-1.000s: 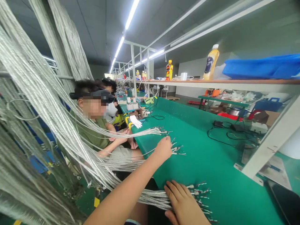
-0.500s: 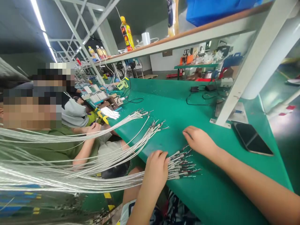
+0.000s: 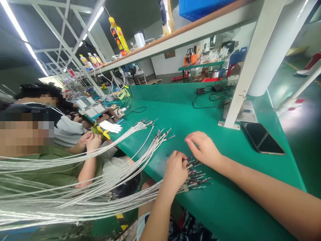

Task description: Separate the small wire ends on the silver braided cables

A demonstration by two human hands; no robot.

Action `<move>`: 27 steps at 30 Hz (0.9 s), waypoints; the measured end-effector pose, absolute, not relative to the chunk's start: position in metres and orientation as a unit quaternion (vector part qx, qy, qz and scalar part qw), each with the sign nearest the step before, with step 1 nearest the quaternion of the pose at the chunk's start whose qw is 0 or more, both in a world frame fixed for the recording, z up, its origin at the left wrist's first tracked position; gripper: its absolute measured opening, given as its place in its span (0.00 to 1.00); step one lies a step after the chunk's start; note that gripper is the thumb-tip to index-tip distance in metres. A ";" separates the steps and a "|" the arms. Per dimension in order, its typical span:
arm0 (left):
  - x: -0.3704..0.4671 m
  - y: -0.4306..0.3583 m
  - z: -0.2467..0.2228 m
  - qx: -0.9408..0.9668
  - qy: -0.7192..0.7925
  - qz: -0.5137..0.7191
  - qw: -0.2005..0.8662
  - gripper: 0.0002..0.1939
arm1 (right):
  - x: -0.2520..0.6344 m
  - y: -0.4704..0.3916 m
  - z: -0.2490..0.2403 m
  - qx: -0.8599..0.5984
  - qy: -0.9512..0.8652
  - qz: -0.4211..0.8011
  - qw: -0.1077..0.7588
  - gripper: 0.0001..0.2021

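Note:
Three bundles of thin white cables come in from the left, with stripped wire ends lying on the green table point(image 3: 215, 194). My left hand point(image 3: 177, 169) is over the nearest bundle point(image 3: 150, 192), fingers curled at its wire ends; what they pinch is too small to make out. Just to the right, above the same wire ends, is my right hand point(image 3: 203, 147), its thumb apart from the fingers and nothing visible between them. The middle bundle point(image 3: 147, 152) and the far bundle point(image 3: 135, 129) lie beyond my left hand.
A black phone point(image 3: 262, 138) lies at the right beside a white shelf post point(image 3: 245, 83). Black cords point(image 3: 205, 105) are at the back. A person in green point(image 3: 62, 167) sits at the left, near a white glove point(image 3: 110, 127). A shelf with bottles runs overhead.
My left hand has moved right along the nearest bundle, closer to the wire ends. My right hand has opened a little between thumb and fingers. The view has shifted slightly.

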State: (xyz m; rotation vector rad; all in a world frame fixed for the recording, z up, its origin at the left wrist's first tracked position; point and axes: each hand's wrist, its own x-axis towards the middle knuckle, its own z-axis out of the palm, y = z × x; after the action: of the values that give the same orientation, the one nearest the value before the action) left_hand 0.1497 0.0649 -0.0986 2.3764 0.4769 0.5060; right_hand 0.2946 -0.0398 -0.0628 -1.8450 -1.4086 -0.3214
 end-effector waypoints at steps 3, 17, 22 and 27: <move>0.141 0.073 -0.092 0.867 0.220 0.240 0.378 0.04 | 0.291 -0.046 -0.057 -0.687 -0.546 -0.151 0.454 0.11; 0.002 0.044 -0.013 0.629 0.173 0.255 0.714 0.17 | 0.180 -0.051 0.004 -0.590 -0.664 0.082 0.452 0.06; -0.027 0.050 -0.023 0.567 0.150 0.274 0.762 0.18 | 0.129 -0.029 0.027 -0.560 -0.699 0.103 0.432 0.09; -0.051 0.054 -0.027 0.644 0.172 0.335 0.666 0.20 | 0.103 -0.006 0.030 -0.573 -0.706 0.117 0.400 0.06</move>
State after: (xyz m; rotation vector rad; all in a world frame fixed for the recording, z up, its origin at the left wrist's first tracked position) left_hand -0.0514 0.0539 -0.0272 1.4532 0.3890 0.7553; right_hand 0.1031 -0.0064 0.0300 -1.4506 -1.7854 0.2963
